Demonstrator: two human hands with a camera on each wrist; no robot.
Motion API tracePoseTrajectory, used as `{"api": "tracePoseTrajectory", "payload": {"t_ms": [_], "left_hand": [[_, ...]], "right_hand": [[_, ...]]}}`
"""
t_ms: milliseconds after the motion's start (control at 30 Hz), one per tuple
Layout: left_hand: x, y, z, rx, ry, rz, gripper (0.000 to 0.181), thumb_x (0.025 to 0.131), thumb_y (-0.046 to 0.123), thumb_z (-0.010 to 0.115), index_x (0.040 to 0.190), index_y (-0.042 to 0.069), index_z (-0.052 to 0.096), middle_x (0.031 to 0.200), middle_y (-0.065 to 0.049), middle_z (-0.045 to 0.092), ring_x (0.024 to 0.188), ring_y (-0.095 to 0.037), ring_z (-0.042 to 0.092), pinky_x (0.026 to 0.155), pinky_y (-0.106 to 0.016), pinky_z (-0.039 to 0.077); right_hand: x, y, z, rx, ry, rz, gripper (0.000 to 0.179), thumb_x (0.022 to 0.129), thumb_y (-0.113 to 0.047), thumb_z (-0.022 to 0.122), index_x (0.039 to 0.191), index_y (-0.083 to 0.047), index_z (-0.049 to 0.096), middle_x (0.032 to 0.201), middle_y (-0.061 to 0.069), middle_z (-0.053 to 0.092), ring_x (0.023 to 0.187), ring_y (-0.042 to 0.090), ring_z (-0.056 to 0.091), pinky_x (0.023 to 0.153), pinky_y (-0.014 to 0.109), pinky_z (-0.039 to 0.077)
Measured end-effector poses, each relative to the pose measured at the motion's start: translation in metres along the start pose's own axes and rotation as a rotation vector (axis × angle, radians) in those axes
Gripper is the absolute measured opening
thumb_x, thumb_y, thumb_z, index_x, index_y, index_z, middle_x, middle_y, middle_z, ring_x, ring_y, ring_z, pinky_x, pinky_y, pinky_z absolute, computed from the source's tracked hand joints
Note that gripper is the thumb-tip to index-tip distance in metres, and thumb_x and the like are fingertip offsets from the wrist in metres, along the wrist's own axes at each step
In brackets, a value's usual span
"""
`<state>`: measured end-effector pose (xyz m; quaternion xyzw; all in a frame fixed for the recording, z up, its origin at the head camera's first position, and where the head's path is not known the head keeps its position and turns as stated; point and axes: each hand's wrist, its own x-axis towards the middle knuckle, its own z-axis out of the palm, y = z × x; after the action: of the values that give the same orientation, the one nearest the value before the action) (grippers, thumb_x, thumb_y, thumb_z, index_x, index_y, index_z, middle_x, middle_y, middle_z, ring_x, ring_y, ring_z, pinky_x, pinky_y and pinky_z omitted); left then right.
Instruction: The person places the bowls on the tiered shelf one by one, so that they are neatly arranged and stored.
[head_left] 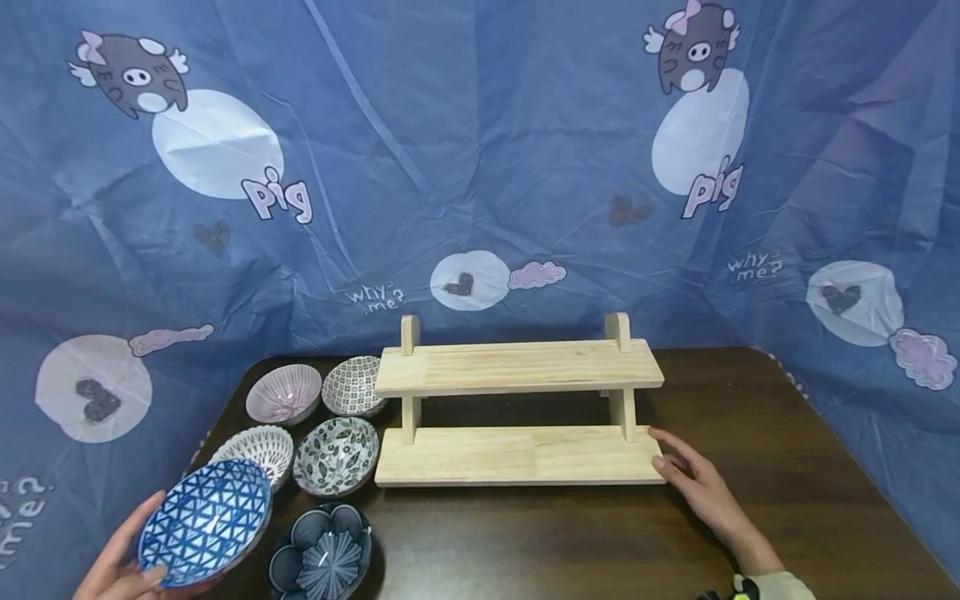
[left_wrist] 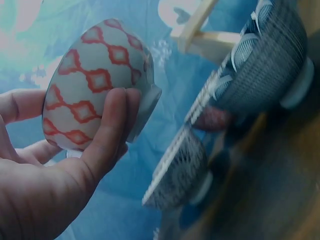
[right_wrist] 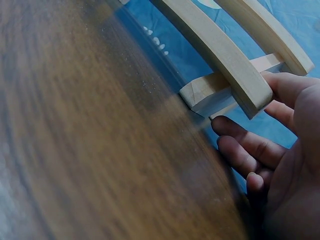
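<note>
My left hand (head_left: 123, 557) holds a bowl (head_left: 206, 523) by its rim and side, off the table at the lower left. Inside, it has blue triangles on white; the left wrist view shows red diamond shapes on its white outside (left_wrist: 95, 82). The fingers (left_wrist: 111, 122) lie along the wall near its foot. Over at the right, my right hand (head_left: 701, 487) grips the end of the lower board of a two-tier wooden shelf (head_left: 517, 457). Its thumb and forefinger are at the board's end; in the right wrist view the other fingers (right_wrist: 245, 145) curl loosely below.
Left of the shelf stand a pink striped bowl (head_left: 283, 393), a grey patterned bowl (head_left: 352, 386), a white bowl with dark strokes (head_left: 258, 452), a leaf-patterned bowl (head_left: 336, 456) and a dark blue flower-shaped bowl (head_left: 322, 554). A blue cloth (head_left: 480, 167) hangs behind the dark table (head_left: 750, 400).
</note>
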<state>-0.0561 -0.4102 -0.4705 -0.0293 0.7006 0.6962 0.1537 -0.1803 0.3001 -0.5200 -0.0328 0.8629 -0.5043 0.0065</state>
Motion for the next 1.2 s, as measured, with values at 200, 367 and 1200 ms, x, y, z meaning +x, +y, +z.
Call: {"api": "tracePoseTrajectory", "payload": {"t_ms": [200,367,1200], "left_hand": [[0.012,0.014,0.018,-0.247,-0.149,0.144,0.066,0.107,0.005,0.02,0.146,0.057,0.012,0.115,0.021,0.049,0.105,-0.012,0.068,0.087,-0.037,0.064],[0.027,0.02,0.03,-0.559,-0.432,0.32,0.073,0.102,-0.006,0.006,0.157,0.041,0.015,0.138,0.01,0.045,0.124,-0.026,0.063,0.102,-0.053,0.056],[0.067,0.086,0.108,-0.286,-0.235,0.353,0.068,0.101,-0.008,0.023,0.158,0.03,0.019,0.143,0.005,0.029,0.117,-0.022,0.067,0.091,-0.043,0.063]], "right_hand": [[-0.001,0.001,0.001,-0.002,0.013,-0.017,0.051,0.104,-0.031,0.054,0.148,-0.008,0.046,0.151,0.024,0.045,0.104,-0.018,0.053,0.088,0.012,0.05],[-0.002,0.001,0.0,0.016,-0.003,-0.02,0.052,0.104,-0.031,0.053,0.15,-0.008,0.044,0.153,0.022,0.043,0.106,-0.019,0.053,0.088,0.012,0.05],[-0.001,0.002,-0.001,0.011,-0.005,-0.005,0.053,0.103,-0.033,0.054,0.15,-0.009,0.044,0.155,0.019,0.044,0.105,-0.018,0.052,0.088,0.014,0.05]]}}
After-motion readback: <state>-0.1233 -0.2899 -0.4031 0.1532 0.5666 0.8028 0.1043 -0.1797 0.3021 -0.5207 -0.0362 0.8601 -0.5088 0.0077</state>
